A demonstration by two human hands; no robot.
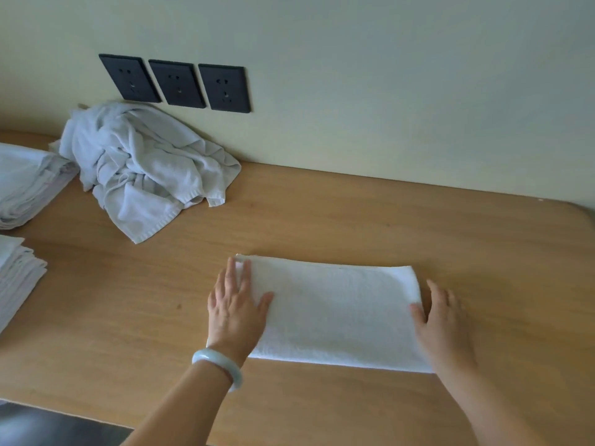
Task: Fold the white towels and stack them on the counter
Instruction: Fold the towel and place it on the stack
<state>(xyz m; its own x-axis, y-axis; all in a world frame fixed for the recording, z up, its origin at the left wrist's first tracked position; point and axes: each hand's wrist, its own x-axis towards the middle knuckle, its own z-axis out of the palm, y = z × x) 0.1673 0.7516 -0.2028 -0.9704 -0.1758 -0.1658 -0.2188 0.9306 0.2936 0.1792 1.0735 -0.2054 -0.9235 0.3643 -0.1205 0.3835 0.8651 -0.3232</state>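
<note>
Palms flat, fingers straight: left hand (236,312) and right hand (444,320) cover folded towel (338,310) ends; leftward, towel stacks (19,278) run off-frame.

A folded white cloth towel (335,313) lies near the front edge of the long wooden counter (354,214). A crumpled white towel heap (141,169) sits against the back edge. A folded white towel stack (29,181) lies left of the heap.

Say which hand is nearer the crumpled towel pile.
Left. The left hand lies on the left end of the folded towel, toward the crumpled pile; the right hand is at its right end, farther off.
</note>
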